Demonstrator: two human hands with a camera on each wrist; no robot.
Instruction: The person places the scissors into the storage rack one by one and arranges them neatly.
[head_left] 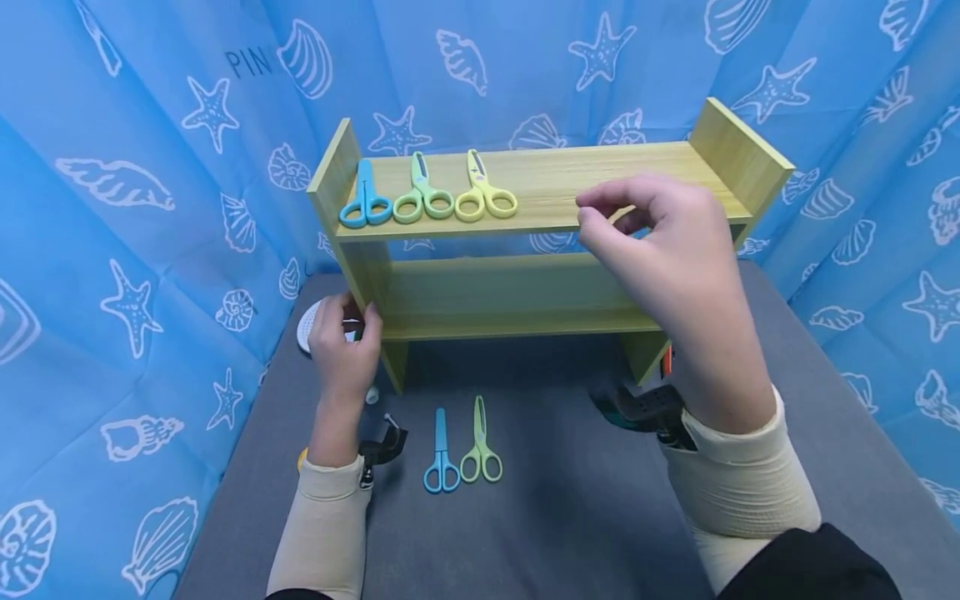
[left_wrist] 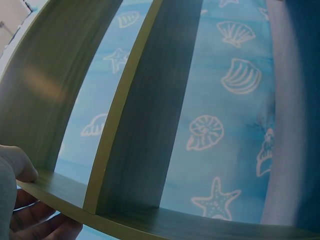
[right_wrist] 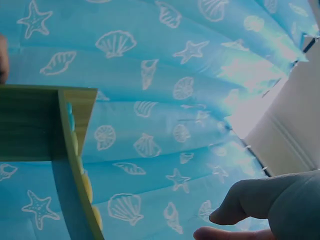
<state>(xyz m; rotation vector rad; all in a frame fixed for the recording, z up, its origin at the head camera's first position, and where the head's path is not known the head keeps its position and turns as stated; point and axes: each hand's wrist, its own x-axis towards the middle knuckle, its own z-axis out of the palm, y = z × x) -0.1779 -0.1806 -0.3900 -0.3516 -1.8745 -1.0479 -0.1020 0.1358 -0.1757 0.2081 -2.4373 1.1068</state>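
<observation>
A yellow-green wooden shelf (head_left: 600,158) stands on the grey table. My left hand (head_left: 341,342) grips the edge of its left side panel; in the left wrist view the thumb (left_wrist: 22,167) lies on one face and the fingers (left_wrist: 45,225) on the other. On the upper board's left part lie blue scissors (head_left: 365,204), green scissors (head_left: 422,196) and yellow scissors (head_left: 480,196), side by side, blades pointing back. Over the board's right part hovers my right hand (head_left: 667,225), fingers loosely bent, nothing between thumb and forefinger.
On the table before the shelf lie another blue pair of scissors (head_left: 441,458) and a light green pair (head_left: 480,450). A white perforated object (head_left: 306,327) sits behind my left hand. A red item (head_left: 666,360) shows by the shelf's right leg. A blue shell-print curtain (head_left: 510,67) hangs behind.
</observation>
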